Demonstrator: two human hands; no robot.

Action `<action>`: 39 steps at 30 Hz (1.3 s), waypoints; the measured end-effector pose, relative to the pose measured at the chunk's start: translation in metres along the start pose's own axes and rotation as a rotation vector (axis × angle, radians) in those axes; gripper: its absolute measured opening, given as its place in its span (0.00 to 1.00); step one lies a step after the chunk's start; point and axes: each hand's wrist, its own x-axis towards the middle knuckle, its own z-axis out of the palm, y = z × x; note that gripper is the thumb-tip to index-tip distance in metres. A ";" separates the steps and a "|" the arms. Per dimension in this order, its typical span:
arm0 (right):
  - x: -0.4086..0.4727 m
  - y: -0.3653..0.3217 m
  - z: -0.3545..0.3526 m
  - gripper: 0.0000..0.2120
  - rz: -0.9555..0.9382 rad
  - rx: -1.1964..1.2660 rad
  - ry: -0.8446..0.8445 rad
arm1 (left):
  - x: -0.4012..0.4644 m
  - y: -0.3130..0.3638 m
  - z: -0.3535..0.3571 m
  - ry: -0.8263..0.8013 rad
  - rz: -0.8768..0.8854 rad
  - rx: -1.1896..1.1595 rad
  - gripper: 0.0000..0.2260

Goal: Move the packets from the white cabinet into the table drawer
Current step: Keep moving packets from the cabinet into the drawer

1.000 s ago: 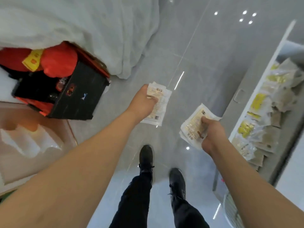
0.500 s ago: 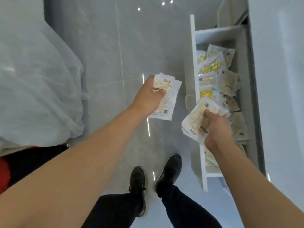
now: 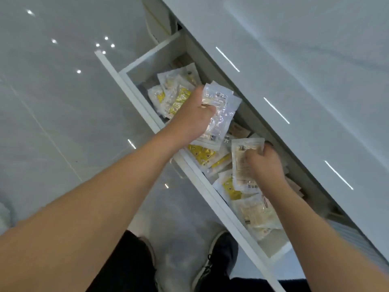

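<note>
Table (image 3: 305, 60): white glossy top filled the right of the head view, ceiling strip lights reflected on it.
Floor (image 3: 52, 112): grey polished tile, on the left and under you.
Drawer (image 3: 134, 89): pulled open from under the table edge, white front rail running diagonally; inside already littered with clear and yellow-printed packets (image 3: 202, 154), overlapping, end to end.
Your arms: both reached forward over the drawer, well apart from each other.
Left hand (image 3: 193, 116): you had it over the far half of the drawer, fingers curled round a small stack of clear packets (image 3: 221, 110); stack tilted, above the loose ones, can't tell if it touched them.
Right hand (image 3: 265, 165): you had it over the near half, close under the table edge, fingers and thumb pinched on a pale packet bundle (image 3: 242, 163); its lower edge overlapped the packets lying in the drawer.
Your shoes (image 3: 219, 262): dark, on the floor just beside the drawer front.
White cabinet: not visible here.
</note>
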 end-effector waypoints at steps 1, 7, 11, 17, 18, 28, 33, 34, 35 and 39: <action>0.008 0.006 0.000 0.12 -0.029 -0.032 0.018 | 0.009 -0.001 0.004 -0.018 0.025 0.032 0.23; 0.038 0.048 -0.004 0.20 -0.067 -0.091 0.057 | 0.029 -0.015 0.031 -0.191 0.201 0.278 0.16; 0.042 0.069 0.003 0.19 -0.107 -0.051 0.096 | 0.024 -0.020 0.033 -0.258 0.303 0.359 0.23; 0.031 0.078 0.003 0.34 -0.104 -0.065 0.123 | 0.014 -0.028 0.031 -0.339 0.389 0.451 0.14; 0.028 0.079 0.002 0.32 -0.098 -0.063 0.129 | 0.012 -0.028 0.030 -0.347 0.389 0.426 0.14; 0.006 0.088 -0.001 0.09 -0.163 0.042 0.141 | 0.016 -0.030 0.026 -0.316 0.506 0.298 0.16; 0.009 0.093 0.003 0.22 -0.220 -0.269 0.127 | 0.022 -0.032 0.035 -0.454 0.391 0.710 0.17; 0.009 0.093 0.002 0.20 -0.236 -0.270 0.127 | 0.024 -0.032 0.037 -0.442 0.397 0.748 0.18; 0.008 0.093 0.001 0.18 -0.247 -0.268 0.120 | 0.025 -0.030 0.037 -0.427 0.411 0.763 0.19; 0.004 0.091 -0.001 0.14 -0.283 -0.317 0.063 | 0.029 -0.030 0.037 -0.398 0.474 0.850 0.16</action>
